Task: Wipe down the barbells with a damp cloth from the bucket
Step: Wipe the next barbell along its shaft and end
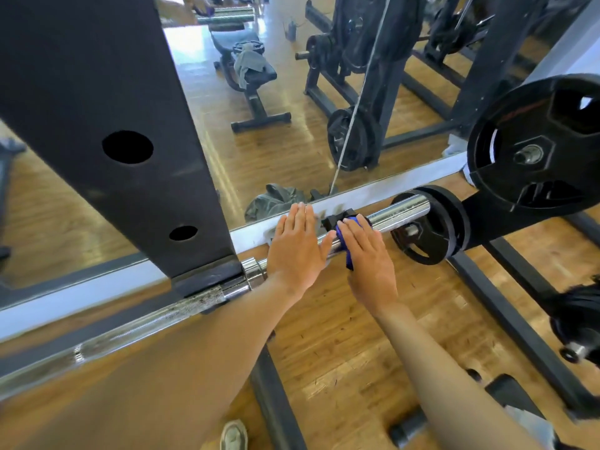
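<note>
A broad black steel rack upright (130, 157) with round holes stands at the left, and the long chrome barbell (146, 323) runs past its foot, slanting up toward the right. Along the wall behind, a mirror (276, 125) reflects a padded black bench with a grey towel draped over it. The left hand (297, 246) lies flat on the bar's sleeve, fingers straight and together, gripping nothing. Just beside it, the right hand (363, 251) also lies with straight fingers, pressing a small blue cloth (347, 245) down onto the shiny sleeve; the cloth wraps over the bar and a fold hangs below the palm. Beyond the fingertips sits a black collar clamp (334, 219), then the bare sleeve end (402, 211). Further right, small black weight plates (431, 225) hang on a storage peg, with a large black plate (545, 147) above them
</note>
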Available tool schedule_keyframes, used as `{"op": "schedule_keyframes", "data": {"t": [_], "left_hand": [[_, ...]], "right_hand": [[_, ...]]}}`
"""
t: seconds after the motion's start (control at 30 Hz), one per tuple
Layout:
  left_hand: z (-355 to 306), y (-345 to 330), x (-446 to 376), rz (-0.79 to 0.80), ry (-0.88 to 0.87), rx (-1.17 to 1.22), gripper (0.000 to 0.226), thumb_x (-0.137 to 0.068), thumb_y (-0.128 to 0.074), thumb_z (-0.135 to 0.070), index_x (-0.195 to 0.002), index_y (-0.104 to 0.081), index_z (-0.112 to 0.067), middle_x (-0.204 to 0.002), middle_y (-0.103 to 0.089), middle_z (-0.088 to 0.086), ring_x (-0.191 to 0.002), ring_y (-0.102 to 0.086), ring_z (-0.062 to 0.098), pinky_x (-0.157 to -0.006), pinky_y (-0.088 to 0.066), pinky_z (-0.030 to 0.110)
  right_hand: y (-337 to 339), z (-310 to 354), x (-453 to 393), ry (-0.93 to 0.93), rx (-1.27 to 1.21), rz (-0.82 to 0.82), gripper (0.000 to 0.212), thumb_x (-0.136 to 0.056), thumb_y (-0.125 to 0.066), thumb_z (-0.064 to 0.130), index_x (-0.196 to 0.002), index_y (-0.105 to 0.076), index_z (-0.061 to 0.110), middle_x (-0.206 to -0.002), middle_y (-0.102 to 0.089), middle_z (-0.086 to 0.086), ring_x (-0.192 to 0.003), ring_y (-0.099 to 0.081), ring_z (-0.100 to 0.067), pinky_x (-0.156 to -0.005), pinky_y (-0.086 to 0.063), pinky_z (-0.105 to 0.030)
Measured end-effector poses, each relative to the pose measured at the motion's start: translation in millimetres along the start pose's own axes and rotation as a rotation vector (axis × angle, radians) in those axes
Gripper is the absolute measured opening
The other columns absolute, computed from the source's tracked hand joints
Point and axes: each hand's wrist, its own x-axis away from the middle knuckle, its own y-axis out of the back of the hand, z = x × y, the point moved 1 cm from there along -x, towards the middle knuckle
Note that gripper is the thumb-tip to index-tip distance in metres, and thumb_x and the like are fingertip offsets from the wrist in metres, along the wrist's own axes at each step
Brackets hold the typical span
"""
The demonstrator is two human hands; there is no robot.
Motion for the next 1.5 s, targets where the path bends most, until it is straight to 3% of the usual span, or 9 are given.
{"op": "schedule_keyframes", "data": {"t": [0.13,0.27,0.4,0.6,0.83,1.17,1.33,1.43,1.5], "left_hand": [[1.5,0.1,-1.9,0.044,0.011,0.068,0.082,-0.104,-0.003,-0.063,-0.162,-0.013,-0.007,-0.170,-0.013,0.009,-0.158,-0.006,0.021,-0.129,-0.010,0.039],[1.9,0.2,-4.4,0.042,0.021,0.102,0.087,-0.100,-0.002,-0.066,-0.162,-0.013,-0.006,-0.170,-0.014,0.008,-0.158,-0.006,0.020,-0.129,-0.011,0.038],[0.7,-1.1,2.9,-0.044,0.015,-0.001,0.095,-0.098,0.004,-0.070,-0.160,-0.022,-0.003,-0.167,-0.023,0.014,-0.157,-0.015,0.025,-0.128,-0.016,0.039],[-12.3,-7.0,21.9,-0.145,-0.044,-0.032,0.089,-0.102,-0.012,-0.069,-0.160,-0.024,-0.002,-0.167,-0.021,0.018,-0.157,-0.013,0.027,-0.128,-0.015,0.043],[-24.3,-14.5,38.5,-0.178,-0.028,0.009,0.085,-0.104,-0.011,-0.065,-0.162,-0.012,-0.003,-0.170,-0.007,0.018,-0.158,-0.001,0.028,-0.129,-0.005,0.042],[15.2,7.7,6.3,0.112,-0.095,-0.042,0.123,-0.085,-0.079,-0.042,-0.161,0.012,-0.012,-0.171,0.003,0.013,-0.158,0.004,0.026,-0.128,-0.002,0.037],[1.1,-9.3,27.6,-0.076,-0.172,-0.212,0.090,-0.094,-0.055,0.003,-0.161,0.004,-0.002,-0.167,-0.014,0.022,-0.156,-0.014,0.032,-0.127,-0.019,0.042],[-1.5,-17.3,34.7,-0.191,-0.185,-0.363,0.066,-0.099,-0.025,0.004,-0.162,-0.007,-0.002,-0.167,-0.015,0.023,-0.156,-0.016,0.033,-0.127,-0.017,0.041],[-2.0,-18.6,36.2,-0.206,-0.185,-0.349,0.071,-0.100,-0.038,-0.001,-0.161,-0.003,-0.001,-0.168,-0.011,0.024,-0.156,-0.011,0.034,-0.127,-0.016,0.043]], "right_hand": [[1.8,-7.3,-5.7,-0.251,-0.058,-0.067,0.087,-0.080,-0.065,-0.015,-0.157,-0.030,0.007,-0.165,-0.026,-0.008,-0.157,-0.004,-0.027,-0.127,-0.013,-0.048],[3.9,1.4,-2.4,0.055,-0.012,-0.004,0.081,-0.078,-0.066,-0.002,-0.153,-0.036,0.004,-0.161,-0.034,-0.011,-0.156,-0.011,-0.028,-0.126,-0.012,-0.046],[10.0,-17.7,-12.8,-0.051,0.011,-0.057,0.081,-0.077,-0.069,-0.008,-0.152,-0.038,0.000,-0.162,-0.031,-0.014,-0.156,-0.006,-0.028,-0.125,-0.003,-0.043],[3.3,-11.3,-19.1,0.275,-0.031,-0.025,0.070,-0.078,-0.075,-0.008,-0.143,-0.050,-0.004,-0.147,-0.052,-0.019,-0.141,-0.044,-0.034,-0.121,-0.026,-0.043],[11.1,-20.3,-18.5,0.113,-0.088,0.006,0.075,-0.074,-0.075,-0.014,-0.143,-0.052,0.002,-0.147,-0.052,-0.013,-0.145,-0.037,-0.030,-0.121,-0.023,-0.036],[18.8,-20.6,-29.3,0.170,-0.106,0.045,0.065,-0.071,-0.076,-0.012,-0.132,-0.061,0.004,-0.134,-0.062,-0.010,-0.132,-0.051,-0.028,-0.118,-0.036,-0.040],[21.4,-20.0,-38.7,0.058,-0.025,0.008,0.058,-0.072,-0.078,-0.009,-0.127,-0.063,0.003,-0.125,-0.065,-0.012,-0.126,-0.053,-0.032,-0.114,-0.040,-0.043],[12.5,-6.6,-21.1,0.166,-0.025,0.032,0.074,-0.069,-0.077,-0.013,-0.139,-0.054,-0.001,-0.139,-0.057,-0.015,-0.140,-0.042,-0.036,-0.120,-0.032,-0.048],[12.4,-6.7,-14.1,0.268,-0.036,0.054,0.080,-0.071,-0.076,-0.014,-0.145,-0.049,0.001,-0.147,-0.051,-0.013,-0.145,-0.037,-0.032,-0.122,-0.029,-0.046]]}}
